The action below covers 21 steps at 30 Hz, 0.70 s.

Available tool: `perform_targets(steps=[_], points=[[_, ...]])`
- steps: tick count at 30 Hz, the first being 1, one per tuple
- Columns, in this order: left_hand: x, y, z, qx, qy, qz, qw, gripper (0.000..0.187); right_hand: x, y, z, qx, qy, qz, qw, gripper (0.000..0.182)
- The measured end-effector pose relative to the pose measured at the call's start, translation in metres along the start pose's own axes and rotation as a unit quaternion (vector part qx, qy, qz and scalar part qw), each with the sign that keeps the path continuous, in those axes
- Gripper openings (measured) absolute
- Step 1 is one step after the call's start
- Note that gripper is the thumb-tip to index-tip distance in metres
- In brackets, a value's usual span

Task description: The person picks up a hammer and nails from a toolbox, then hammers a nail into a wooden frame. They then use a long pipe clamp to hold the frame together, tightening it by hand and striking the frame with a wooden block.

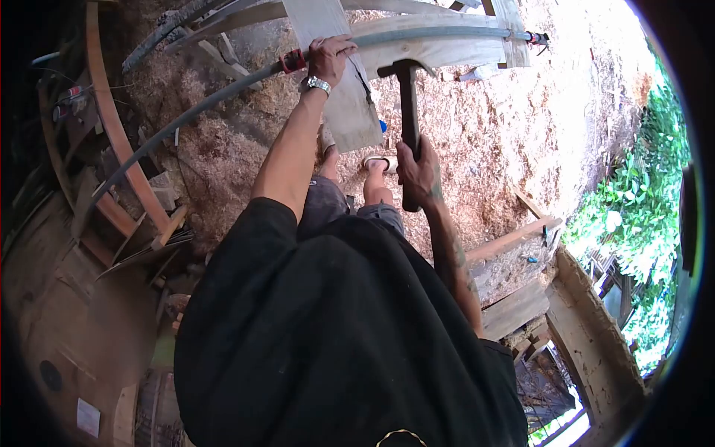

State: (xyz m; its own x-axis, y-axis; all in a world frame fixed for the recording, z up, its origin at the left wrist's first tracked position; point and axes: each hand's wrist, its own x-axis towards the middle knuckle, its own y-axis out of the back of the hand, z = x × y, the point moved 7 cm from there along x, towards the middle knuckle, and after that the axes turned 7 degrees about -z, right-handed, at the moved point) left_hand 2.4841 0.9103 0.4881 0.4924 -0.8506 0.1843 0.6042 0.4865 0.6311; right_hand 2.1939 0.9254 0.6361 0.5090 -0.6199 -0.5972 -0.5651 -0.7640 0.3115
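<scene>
Nearest you, your black short-sleeved shirt [342,335] fills the lower view, with your grey shorts [325,197] just past it. Your right hand [418,173] is closed around the dark handle of a claw hammer [409,112]; its head points away from you, the curved claw to the right, and the butt of the handle shows below your grip.

Farther out, your left hand [328,59], with a silver metal watch [318,84] at the wrist, lies with its fingers bent over a long grey round pipe [417,34] where that crosses a pale, flat wooden board [339,112]. You cannot tell how far the fingers wrap around. A red clamp fitting [293,61] sits on the pipe just left of that hand, and a red-and-black end fitting [536,39] is at its far right. The hammer head is right of the board, apart from it.

Below, wood shavings [477,141] cover the floor around your sandalled feet. Curved reddish-brown planks [112,112] stand to the left; green foliage [633,194] shows beyond the right side.
</scene>
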Motion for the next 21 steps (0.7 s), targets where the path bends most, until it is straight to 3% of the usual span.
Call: perform_targets(steps=[17,20,21], points=[[-0.004,0.011,0.004,-0.007,-0.047,-0.004,0.999,0.011,0.029,-0.016,-0.006,0.014,0.019,-0.011,1.0,0.03],[-0.003,0.008,0.001,0.008,-0.053,-0.008,0.999,0.013,0.035,-0.018,-0.027,-0.141,0.143,0.065,0.977,0.028],[-0.004,0.007,0.0,0.013,-0.055,-0.01,0.998,0.014,0.035,-0.021,-0.03,-0.135,0.142,0.064,0.979,0.027]])
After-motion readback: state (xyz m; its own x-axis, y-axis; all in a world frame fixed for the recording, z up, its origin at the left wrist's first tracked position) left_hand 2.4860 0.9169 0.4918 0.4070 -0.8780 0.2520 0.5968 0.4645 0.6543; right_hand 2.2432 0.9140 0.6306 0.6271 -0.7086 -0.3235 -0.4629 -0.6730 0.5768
